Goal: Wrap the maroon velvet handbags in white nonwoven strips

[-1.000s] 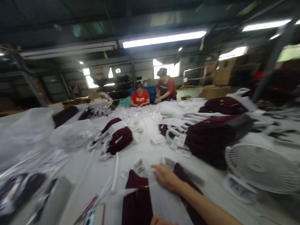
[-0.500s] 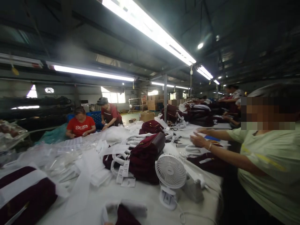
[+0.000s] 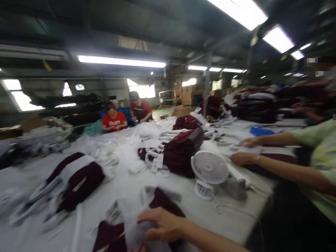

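Observation:
My right hand (image 3: 164,224) reaches in from the lower right, its fingers apart, over a white wrapping sheet (image 3: 128,217) on a maroon bag (image 3: 109,236). Whether the fingers touch the sheet is hard to tell through the blur. Only a few fingertips of my left hand (image 3: 140,248) show at the bottom edge, below the right hand; how they are set is hidden. The white sheet covers the bag's middle, and maroon fabric shows on both sides. White-wrapped straps lie at its far end.
Another wrapped maroon bag (image 3: 82,185) lies to the left. Ahead stand a stuffed maroon backpack (image 3: 181,154) with white tags and a small white fan (image 3: 210,168) with a cord. At the right, a co-worker's hands (image 3: 244,158) handle white material. Two people work across the table.
The view has swung down and left, so more of the near bag shows. My right hand has come into view over it. The co-worker's hands at the right have moved lower.

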Demonstrator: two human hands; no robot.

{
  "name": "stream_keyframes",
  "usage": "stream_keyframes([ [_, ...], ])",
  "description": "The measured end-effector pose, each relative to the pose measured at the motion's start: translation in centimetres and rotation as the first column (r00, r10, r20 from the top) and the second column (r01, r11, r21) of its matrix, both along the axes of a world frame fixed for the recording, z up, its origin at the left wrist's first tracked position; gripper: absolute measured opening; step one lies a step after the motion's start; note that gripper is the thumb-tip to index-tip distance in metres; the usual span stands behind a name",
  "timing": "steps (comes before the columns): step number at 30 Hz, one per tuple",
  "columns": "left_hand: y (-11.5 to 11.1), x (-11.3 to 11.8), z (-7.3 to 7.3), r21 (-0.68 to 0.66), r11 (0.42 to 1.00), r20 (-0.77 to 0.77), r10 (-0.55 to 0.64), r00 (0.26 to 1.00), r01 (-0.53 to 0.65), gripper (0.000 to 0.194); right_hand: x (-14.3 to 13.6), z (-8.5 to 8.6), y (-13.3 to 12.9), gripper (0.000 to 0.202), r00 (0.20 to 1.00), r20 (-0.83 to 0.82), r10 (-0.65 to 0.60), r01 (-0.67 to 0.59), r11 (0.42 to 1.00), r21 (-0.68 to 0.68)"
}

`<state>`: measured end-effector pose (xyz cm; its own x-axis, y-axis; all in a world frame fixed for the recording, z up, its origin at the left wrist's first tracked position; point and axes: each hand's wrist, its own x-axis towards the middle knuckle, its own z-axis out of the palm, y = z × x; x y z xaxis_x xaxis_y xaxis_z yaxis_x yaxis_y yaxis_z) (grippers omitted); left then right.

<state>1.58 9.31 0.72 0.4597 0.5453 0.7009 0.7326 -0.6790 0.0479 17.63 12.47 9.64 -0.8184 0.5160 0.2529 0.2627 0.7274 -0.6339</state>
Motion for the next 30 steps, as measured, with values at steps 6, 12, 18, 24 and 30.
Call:
stream_keyframes([
  [6, -8.5, -3.3, 0.6, -0.361, 0.913, -0.240, 0.109, 0.965, -0.193, 0.064, 4.0, -3.6, -3.7, 0.056, 0.993, 0.084, 0.085, -0.101, 0.971, 0.217],
  [12, -8.6, -2.5, 3.1, -0.510, 0.834, -0.282, 0.071, 0.957, -0.212, 0.121, 2.9, -7.0, -4.0, 0.033, 0.999, -0.042, -0.017, 0.028, 0.958, 0.286],
  [18, -9.6, -2.9, 2.9, -0.499, 0.829, -0.369, 0.060, 0.927, -0.252, 0.121, 2.7, -6.5, -4.2, 0.032, 0.999, -0.034, -0.034, 0.043, 0.957, 0.285],
  [24, -9.3, -3.4, 3.8, -0.505, 0.820, -0.396, 0.055, 0.917, -0.267, 0.084, 5.2, -5.1, -7.1, 0.026, 0.958, -0.262, -0.119, 0.236, 0.846, 0.478],
  [30, -8.6, -3.6, 5.0, -0.570, 0.780, -0.370, 0.035, 0.928, -0.257, 0.066, 7.3, -8.2, -9.4, 0.015, 0.969, -0.161, -0.189, 0.248, 0.690, 0.680],
])
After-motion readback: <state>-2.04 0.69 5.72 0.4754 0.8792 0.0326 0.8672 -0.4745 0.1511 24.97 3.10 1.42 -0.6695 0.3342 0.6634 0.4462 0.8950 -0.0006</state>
